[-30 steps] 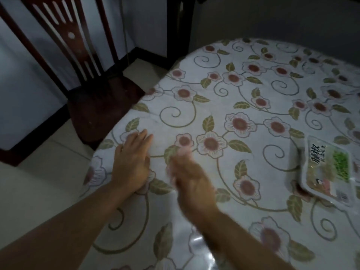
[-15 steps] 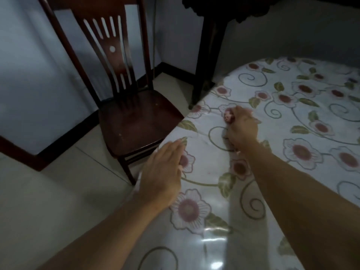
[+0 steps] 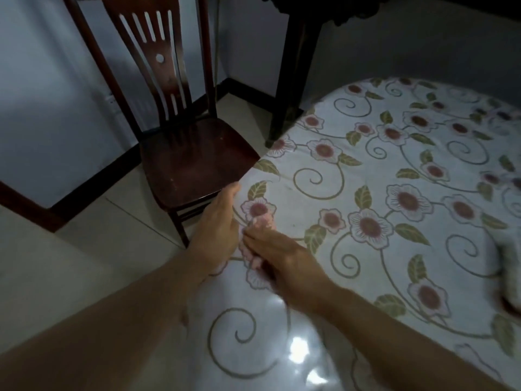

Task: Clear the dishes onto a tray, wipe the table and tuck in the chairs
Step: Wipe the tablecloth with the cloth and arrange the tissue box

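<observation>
- Table (image 3: 366,176): rounded edge, covered by a white cloth printed with pink flowers, green leaves and curling stems; glossy glare near the bottom of the view.
- Left hand (image 3: 217,230): at the table's near-left edge, fingers straight and together, pointing towards the chair; holds nothing, side of the hand against the cloth edge.
- Right hand (image 3: 282,255): just beside the left hand, on the tabletop, fingers curled over a small pinkish wad (image 3: 263,221); blur leaves the wad's kind unclear.
- Chair (image 3: 186,153): dark wood, slatted back, seat corner meeting the table edge, standing on pale floor tiles.
- Dark furniture leg (image 3: 287,88): beyond the table, by the wall.
- Pale blurred object (image 3: 510,266): at the right border, unidentifiable.
</observation>
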A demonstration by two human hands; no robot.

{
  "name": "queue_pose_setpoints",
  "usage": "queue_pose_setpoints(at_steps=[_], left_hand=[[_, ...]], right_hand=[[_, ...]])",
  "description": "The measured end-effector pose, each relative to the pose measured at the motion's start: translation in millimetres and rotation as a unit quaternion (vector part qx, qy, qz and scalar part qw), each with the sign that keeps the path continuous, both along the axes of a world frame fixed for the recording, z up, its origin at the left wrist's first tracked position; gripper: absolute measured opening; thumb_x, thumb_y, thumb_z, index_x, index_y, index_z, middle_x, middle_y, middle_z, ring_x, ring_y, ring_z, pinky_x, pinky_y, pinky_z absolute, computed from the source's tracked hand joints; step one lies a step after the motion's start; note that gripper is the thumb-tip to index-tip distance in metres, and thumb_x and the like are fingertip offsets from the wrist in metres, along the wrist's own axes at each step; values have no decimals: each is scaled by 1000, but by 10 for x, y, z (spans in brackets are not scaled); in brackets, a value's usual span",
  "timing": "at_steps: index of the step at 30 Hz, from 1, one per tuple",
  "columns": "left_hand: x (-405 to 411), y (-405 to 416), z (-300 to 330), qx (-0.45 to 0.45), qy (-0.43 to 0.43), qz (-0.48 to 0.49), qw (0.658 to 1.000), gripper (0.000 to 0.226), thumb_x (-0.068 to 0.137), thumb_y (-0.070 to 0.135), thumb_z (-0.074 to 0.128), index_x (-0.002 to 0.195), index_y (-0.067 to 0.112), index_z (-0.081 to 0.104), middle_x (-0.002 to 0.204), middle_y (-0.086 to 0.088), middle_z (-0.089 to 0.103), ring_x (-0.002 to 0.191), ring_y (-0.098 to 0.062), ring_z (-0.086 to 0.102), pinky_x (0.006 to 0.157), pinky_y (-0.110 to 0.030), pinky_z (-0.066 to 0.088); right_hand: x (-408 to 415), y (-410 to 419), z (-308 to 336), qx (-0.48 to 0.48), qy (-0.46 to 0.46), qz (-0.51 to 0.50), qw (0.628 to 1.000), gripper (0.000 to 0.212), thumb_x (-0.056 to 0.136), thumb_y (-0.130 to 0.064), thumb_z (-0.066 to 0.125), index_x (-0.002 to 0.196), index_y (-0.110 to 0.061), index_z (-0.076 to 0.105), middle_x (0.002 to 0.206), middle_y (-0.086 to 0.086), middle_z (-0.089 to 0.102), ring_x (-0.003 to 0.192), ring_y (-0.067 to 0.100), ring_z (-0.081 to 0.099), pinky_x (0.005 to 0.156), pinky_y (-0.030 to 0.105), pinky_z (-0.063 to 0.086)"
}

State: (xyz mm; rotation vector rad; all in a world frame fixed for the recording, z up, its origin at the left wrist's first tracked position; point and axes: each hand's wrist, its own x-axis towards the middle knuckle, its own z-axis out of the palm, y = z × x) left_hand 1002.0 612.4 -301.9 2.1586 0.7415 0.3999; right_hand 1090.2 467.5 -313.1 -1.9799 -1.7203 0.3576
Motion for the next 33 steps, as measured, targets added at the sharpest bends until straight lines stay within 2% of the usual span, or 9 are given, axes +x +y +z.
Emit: queue_pose_setpoints(at_steps=[3,6,9,14,17,21,28,31,33], left_hand=[[-280,-38,-10,92,85,47,991,66,80,-6,45,141,16,33,150,0,30,138,-16,27,116,-41,12],[-566,-165,-146,124,123,44,984,64,88,10,45,146,24,24,149,8,27,135,-12,25,111,-36,14],[-655,-156,-247,99,143,34,984,61,95,19,37,149,26,9,155,10,16,139,-10,17,112,-37,8],[-662,-99,-245,17,162,-10,987,61,99,27,32,150,23,0,158,6,12,144,-10,13,117,-45,1],[-684,-34,-181,0,158,-24,987,62,97,22,36,151,21,6,157,4,14,143,-15,19,116,-46,14],[-658,-67,-136,9,163,2,987,59,98,15,37,150,20,10,158,4,11,143,-14,17,115,-44,16],[-518,-326,-75,209,203,10,957,59,92,11,42,147,19,21,158,3,10,145,-18,8,116,-50,10],[-491,-588,-123,225,215,-19,950,59,93,12,42,148,19,20,158,2,11,145,-17,7,117,-44,6],[-486,-679,-131,241,220,-7,945,60,91,10,44,147,16,23,157,-2,16,144,-20,12,117,-46,7]], right_hand=[[399,134,60,-13,-34,-74,997,45,89,1,48,129,-15,56,140,2,49,130,20,45,101,27,38],[652,556,21,1,-60,-233,971,37,91,-9,49,127,-16,55,129,4,56,117,23,53,94,26,39],[430,830,-48,44,-47,-246,967,22,92,-13,52,110,-11,65,112,8,65,101,23,57,80,27,47],[-249,469,-45,35,-25,-61,997,36,94,-9,50,129,-9,57,138,8,53,129,22,47,109,31,35],[-649,-25,-32,23,-2,-8,1000,41,91,-6,52,131,-9,55,135,8,56,126,21,52,102,39,45],[-718,-582,-33,12,-8,82,997,43,88,-5,44,127,-13,60,138,1,53,131,15,46,108,32,39],[815,-451,-12,4,-26,-269,963,36,91,-1,51,124,-8,60,134,12,54,127,30,47,111,40,33],[624,-454,-56,11,-43,-310,950,40,93,-8,48,133,-14,54,146,6,44,135,26,39,112,35,31],[149,-666,-126,31,-19,-242,970,38,94,-13,51,132,-15,55,145,6,45,135,23,41,111,37,35]])
